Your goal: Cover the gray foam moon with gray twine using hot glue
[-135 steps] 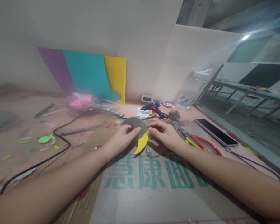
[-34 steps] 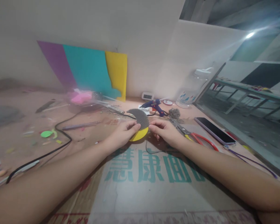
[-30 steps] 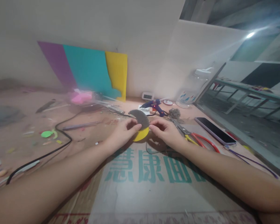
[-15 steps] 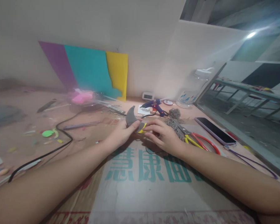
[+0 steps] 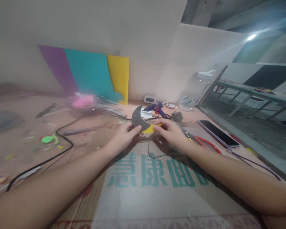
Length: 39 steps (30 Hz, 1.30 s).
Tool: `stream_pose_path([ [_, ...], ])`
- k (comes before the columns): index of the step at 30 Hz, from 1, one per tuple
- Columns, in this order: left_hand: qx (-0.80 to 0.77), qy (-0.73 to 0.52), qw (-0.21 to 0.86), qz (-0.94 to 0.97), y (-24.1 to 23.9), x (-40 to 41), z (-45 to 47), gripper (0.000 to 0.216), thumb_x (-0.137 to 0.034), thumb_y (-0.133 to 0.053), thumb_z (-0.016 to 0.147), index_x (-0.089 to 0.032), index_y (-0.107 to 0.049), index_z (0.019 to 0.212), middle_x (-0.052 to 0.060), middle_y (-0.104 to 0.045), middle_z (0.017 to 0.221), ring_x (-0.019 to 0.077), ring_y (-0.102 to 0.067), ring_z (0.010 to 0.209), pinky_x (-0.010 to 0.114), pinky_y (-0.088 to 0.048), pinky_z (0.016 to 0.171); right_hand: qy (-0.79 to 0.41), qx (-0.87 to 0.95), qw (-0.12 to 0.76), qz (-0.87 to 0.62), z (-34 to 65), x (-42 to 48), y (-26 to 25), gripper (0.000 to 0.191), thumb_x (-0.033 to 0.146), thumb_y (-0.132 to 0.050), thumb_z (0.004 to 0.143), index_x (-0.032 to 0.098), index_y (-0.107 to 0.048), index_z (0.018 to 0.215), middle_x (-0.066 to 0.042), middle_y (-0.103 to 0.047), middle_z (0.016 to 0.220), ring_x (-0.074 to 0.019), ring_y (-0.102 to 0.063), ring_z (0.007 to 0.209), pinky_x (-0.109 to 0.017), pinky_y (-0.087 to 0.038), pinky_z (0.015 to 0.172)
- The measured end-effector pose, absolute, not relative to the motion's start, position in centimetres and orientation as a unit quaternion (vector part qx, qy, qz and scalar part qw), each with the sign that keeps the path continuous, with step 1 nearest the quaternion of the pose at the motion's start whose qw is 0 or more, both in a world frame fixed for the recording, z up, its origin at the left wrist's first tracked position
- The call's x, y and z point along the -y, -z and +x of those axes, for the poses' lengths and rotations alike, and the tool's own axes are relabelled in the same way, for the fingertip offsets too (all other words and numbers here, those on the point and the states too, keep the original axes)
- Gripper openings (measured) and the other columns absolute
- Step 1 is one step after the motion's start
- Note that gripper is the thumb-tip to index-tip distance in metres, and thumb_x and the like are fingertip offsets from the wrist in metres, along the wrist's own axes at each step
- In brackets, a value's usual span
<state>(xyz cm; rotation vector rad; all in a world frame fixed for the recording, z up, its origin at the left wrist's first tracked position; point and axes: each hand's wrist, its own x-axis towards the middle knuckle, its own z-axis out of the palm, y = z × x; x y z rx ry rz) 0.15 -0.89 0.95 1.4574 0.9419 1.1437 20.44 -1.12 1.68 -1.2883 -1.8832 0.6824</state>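
A crescent-shaped piece (image 5: 138, 119) is held up in front of me, mostly wrapped in grey yarn, with a bare yellow end at the right. My left hand (image 5: 126, 136) pinches its grey lower left part between thumb and fingers. At the yellow tip, my right hand (image 5: 169, 132) grips with thumb and fingertips. A loose strand of grey yarn (image 5: 149, 153) hangs below the piece and curves onto the tabletop sheet. Behind my right hand lies a bundle of grey yarn (image 5: 177, 116).
A blue glue gun (image 5: 157, 108) rests behind the crescent. Red-handled scissors (image 5: 206, 143) and a phone (image 5: 218, 133) lie to the right. At the back stand a plastic bottle (image 5: 193, 90) and a small digital clock (image 5: 149, 99). A black cable (image 5: 70, 143) crosses the left side among scraps.
The crescent has turned and now faces me more fully. My right hand has closed in on the yellow tip. The left hand keeps its hold on the grey part.
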Motion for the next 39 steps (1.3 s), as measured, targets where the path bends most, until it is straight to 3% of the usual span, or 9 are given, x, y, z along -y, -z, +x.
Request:
stream_pose_path([
  [6, -0.406, -0.488, 0.481, 0.605, -0.4, 0.3, 0.0, 0.027, -0.042, -0.064, 0.073, -0.015, -0.060, 0.075, -0.001, -0.058, 0.064, 0.0125, -0.051, 0.060, 0.023, -0.040, 0.057, -0.195, 0.803, 0.279, -0.489, 22.1, 1.3, -6.4, 0.028, 0.032, -0.058, 0.085, 0.021, -0.061, 0.111, -0.004, -0.069, 0.101, -0.0150, -0.061, 0.075, -0.028, -0.049, 0.067],
  [11, -0.435, -0.474, 0.469, 0.605, -0.2, 0.1, 0.1, 0.026, -0.040, -0.063, 0.071, -0.015, -0.059, 0.070, -0.001, -0.058, 0.061, 0.0128, -0.051, 0.058, 0.024, -0.038, 0.056, -0.114, 0.844, 0.205, -0.482, 24.9, 1.2, -10.4, 0.022, 0.039, -0.057, 0.087, 0.025, -0.072, 0.096, -0.002, -0.072, 0.093, -0.0189, -0.065, 0.080, -0.029, -0.049, 0.068],
  [17, -0.427, -0.469, 0.488, 0.600, -0.2, 0.2, 0.2, 0.025, -0.040, -0.063, 0.070, -0.015, -0.058, 0.072, -0.001, -0.059, 0.061, 0.0129, -0.051, 0.057, 0.024, -0.040, 0.056, -0.008, 0.836, 0.135, -0.532, 27.8, -0.7, -7.9, 0.022, 0.033, -0.056, 0.088, 0.024, -0.074, 0.095, -0.003, -0.073, 0.091, -0.0186, -0.064, 0.076, -0.028, -0.045, 0.067],
  [22, -0.432, -0.453, 0.480, 0.615, 0.3, -0.1, 0.0, 0.028, -0.044, -0.060, 0.075, -0.016, -0.058, 0.074, -0.001, -0.058, 0.064, 0.0138, -0.052, 0.060, 0.025, -0.040, 0.058, 0.050, 0.818, 0.130, -0.559, 28.4, -2.6, -5.6, 0.026, 0.036, -0.055, 0.089, 0.019, -0.070, 0.103, -0.009, -0.072, 0.100, -0.0217, -0.064, 0.086, -0.029, -0.043, 0.073],
  [27, -0.457, -0.448, 0.451, 0.622, 0.2, -0.1, -0.1, 0.037, -0.048, -0.057, 0.078, -0.018, -0.048, 0.058, -0.003, -0.047, 0.056, 0.0120, -0.045, 0.057, 0.024, -0.034, 0.056, -0.043, 0.773, 0.175, -0.609, 26.7, -6.1, -6.0, 0.049, 0.040, -0.065, 0.083, 0.016, -0.061, 0.126, -0.014, -0.068, 0.117, -0.0253, -0.064, 0.098, -0.030, -0.046, 0.079],
  [31, -0.453, -0.451, 0.452, 0.621, 0.2, -0.1, -0.1, 0.039, -0.048, -0.055, 0.079, -0.019, -0.045, 0.056, -0.004, -0.045, 0.052, 0.0120, -0.042, 0.055, 0.024, -0.032, 0.054, -0.112, 0.741, 0.188, -0.635, 24.8, -8.9, -5.5, 0.042, 0.042, -0.075, 0.073, 0.014, -0.069, 0.103, -0.011, -0.074, 0.096, -0.0221, -0.068, 0.080, -0.026, -0.048, 0.065],
  [36, -0.436, -0.452, 0.442, 0.641, 0.4, -0.2, 0.0, 0.034, -0.044, -0.056, 0.077, -0.019, -0.049, 0.056, -0.003, -0.047, 0.053, 0.0125, -0.044, 0.055, 0.025, -0.033, 0.055, -0.175, 0.706, 0.210, -0.653, 22.8, -10.1, -3.8, 0.018, 0.026, -0.066, 0.077, 0.011, -0.070, 0.085, -0.006, -0.070, 0.062, -0.0163, -0.062, 0.054, -0.023, -0.044, 0.047],
  [39, -0.441, -0.454, 0.435, 0.640, 0.2, -0.1, 0.0, 0.034, -0.042, -0.056, 0.077, -0.019, -0.047, 0.054, -0.003, -0.047, 0.052, 0.0126, -0.044, 0.054, 0.025, -0.033, 0.055, -0.192, 0.697, 0.228, -0.652, 22.3, -10.0, -3.5, 0.016, 0.026, -0.062, 0.081, 0.012, -0.070, 0.080, -0.006, -0.068, 0.058, -0.0160, -0.062, 0.053, -0.023, -0.044, 0.048],
])
